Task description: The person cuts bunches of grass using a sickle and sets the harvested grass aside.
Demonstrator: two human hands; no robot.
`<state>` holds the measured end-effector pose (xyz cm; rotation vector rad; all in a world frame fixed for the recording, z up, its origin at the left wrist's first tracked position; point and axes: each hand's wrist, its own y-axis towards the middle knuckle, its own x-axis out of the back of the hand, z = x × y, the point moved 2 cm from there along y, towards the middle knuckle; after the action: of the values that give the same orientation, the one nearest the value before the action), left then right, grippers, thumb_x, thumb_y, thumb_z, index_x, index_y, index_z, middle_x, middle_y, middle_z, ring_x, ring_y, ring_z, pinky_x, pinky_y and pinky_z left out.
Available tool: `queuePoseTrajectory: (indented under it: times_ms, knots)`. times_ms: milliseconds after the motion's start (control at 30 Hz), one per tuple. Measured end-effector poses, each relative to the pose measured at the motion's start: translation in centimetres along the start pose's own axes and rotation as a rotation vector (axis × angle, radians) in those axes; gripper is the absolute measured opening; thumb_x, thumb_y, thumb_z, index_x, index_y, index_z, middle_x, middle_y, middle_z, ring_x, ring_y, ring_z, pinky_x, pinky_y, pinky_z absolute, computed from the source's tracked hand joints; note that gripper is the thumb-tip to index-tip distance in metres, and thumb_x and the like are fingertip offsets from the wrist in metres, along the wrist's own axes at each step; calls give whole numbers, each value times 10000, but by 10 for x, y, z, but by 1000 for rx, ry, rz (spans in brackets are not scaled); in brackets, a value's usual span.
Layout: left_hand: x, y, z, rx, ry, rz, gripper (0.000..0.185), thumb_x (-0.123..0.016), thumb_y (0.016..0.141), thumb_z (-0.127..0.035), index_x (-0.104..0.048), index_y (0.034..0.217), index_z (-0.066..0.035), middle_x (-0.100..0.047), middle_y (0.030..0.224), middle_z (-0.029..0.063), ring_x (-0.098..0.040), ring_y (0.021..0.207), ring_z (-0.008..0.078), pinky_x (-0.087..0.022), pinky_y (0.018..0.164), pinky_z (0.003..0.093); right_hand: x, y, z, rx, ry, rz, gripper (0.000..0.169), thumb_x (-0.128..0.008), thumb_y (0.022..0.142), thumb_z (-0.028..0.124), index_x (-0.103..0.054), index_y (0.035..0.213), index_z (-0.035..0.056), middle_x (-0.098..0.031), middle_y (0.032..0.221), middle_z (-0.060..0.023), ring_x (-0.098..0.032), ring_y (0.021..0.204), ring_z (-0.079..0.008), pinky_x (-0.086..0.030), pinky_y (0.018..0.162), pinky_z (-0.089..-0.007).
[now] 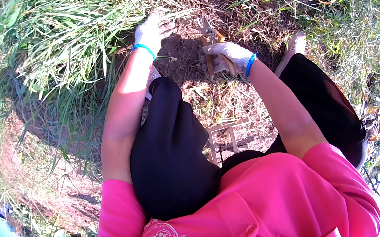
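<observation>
My left hand [149, 33], in a white knit glove with a blue cuff, is at the base of a clump of long green grass [84, 38]. Pale stems come out between its thumb and fingers, though the grip is partly hidden. My right hand [230, 52], gloved the same way, holds pruning shears [209, 31] with orange-yellow handles. Their metal blades point away from me and look slightly parted, over bare, shaded soil [178, 54] to the right of the left hand.
Cut dry grass [261, 3] litters the ground at the far right. Between my legs in black trousers [168, 145] stands a small frame [232, 139], perhaps a stool. My shoe [297, 44] rests on the right. Taller grass [360, 27] borders that side.
</observation>
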<state>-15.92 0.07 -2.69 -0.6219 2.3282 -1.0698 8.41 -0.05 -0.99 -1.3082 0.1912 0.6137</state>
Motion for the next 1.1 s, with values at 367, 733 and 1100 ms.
queuePoseTrajectory:
  times_ms: [367, 733, 1100]
  knots:
    - [-3, 1, -1, -49, 9, 26, 351, -471, 968, -270, -504, 1214, -22, -577, 1143, 141, -646, 920, 269, -564, 807, 370, -27, 15, 38, -104, 201, 49, 416, -657, 846, 278, -506, 1089, -22, -591, 947, -175, -615, 894, -331, -522, 790, -528]
    - [-13, 18, -18, -388, 522, 318, 383, -562, 898, -95, -520, 1278, -68, -586, 1163, 109, -580, 1025, 180, -517, 881, 308, -32, 20, 56, -187, 137, 22, 548, -632, 844, 342, -412, 1205, -7, -530, 1046, -210, -575, 957, -373, -478, 838, -571]
    - [45, 57, 13, -373, 856, -96, 416, -546, 884, -113, -471, 1291, -65, -637, 1053, 179, -630, 908, 263, -504, 801, 326, -16, 30, 44, -79, 236, 326, 524, -522, 911, 378, -456, 1212, -46, -582, 1058, -189, -609, 950, -341, -500, 853, -523]
